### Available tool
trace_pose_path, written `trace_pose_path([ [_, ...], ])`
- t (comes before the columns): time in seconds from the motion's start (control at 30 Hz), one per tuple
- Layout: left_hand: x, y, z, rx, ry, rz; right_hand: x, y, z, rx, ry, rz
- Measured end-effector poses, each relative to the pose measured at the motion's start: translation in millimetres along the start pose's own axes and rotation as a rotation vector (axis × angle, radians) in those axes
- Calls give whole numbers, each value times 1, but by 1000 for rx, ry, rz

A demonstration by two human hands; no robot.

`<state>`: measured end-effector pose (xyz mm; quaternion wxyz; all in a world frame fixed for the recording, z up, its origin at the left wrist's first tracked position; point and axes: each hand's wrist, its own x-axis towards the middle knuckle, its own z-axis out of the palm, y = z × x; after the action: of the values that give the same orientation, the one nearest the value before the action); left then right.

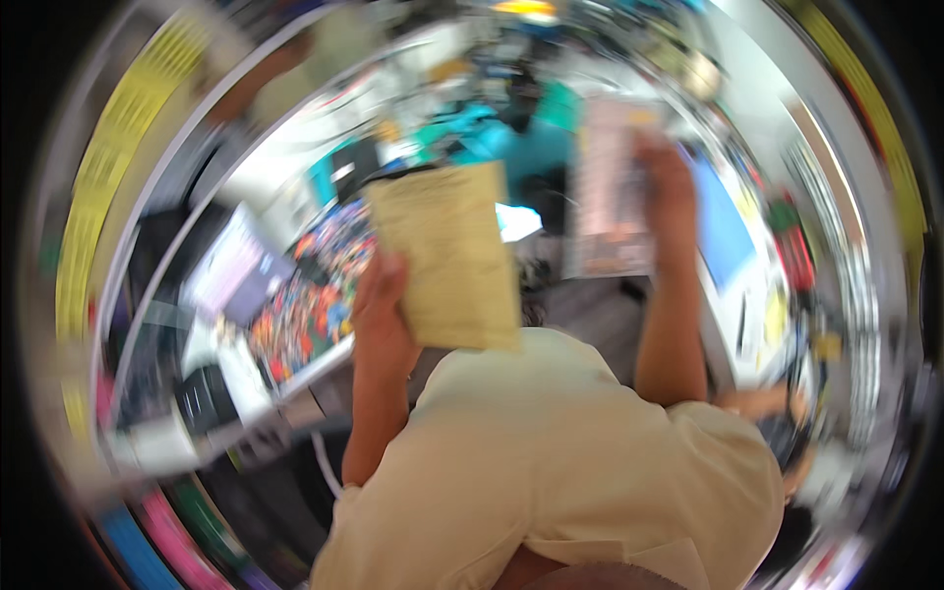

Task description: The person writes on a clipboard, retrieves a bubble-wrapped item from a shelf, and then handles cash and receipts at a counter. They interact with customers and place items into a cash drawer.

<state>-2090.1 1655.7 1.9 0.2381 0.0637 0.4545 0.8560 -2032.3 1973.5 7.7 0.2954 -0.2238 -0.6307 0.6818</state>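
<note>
My left hand (379,305) grips the left edge of a yellowish paper sheet or envelope (447,256), thumb on its front face. Faint writing or print runs across the upper part of the paper. Off to the right, my raised right hand (671,192) holds a flat, pinkish, rectangular pack or sheet (612,197) by its right side. Motion smears this pack and the right fingers, so its kind does not show. Both items are held up apart from each other, above the near side of a cluttered white desk.
A laptop (236,265) stands at the left, beside a heap of small multicoloured pieces (305,305). Teal material (536,147) and dark items lie at the back. A blue flat sheet (723,221) rests on the right-hand desk. Shelving edges with yellow strips (128,128) flank the left.
</note>
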Motion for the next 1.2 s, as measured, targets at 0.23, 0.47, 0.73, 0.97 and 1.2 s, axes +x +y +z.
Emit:
trace_pose_path([
  [0.23, -7, -41, -2, 215, -354, -356, -134, 51, 43, 161, 117, 27],
  [0.47, -24, -84, 45, 265, -529, -451, -190, 61, -13, 322, 215, 174],
  [0.73, -15, -139, 109, 391, -610, -364, -208, 61, -149, 196, 434, 198],
  [0.97, 6, -192, 153, 392, -697, -515, -218, 50, -220, 181, 435, 238],
  [1.2, -9, -187, 134, 282, -562, -606, -200, 104, -177, 522, 110, 313],
])
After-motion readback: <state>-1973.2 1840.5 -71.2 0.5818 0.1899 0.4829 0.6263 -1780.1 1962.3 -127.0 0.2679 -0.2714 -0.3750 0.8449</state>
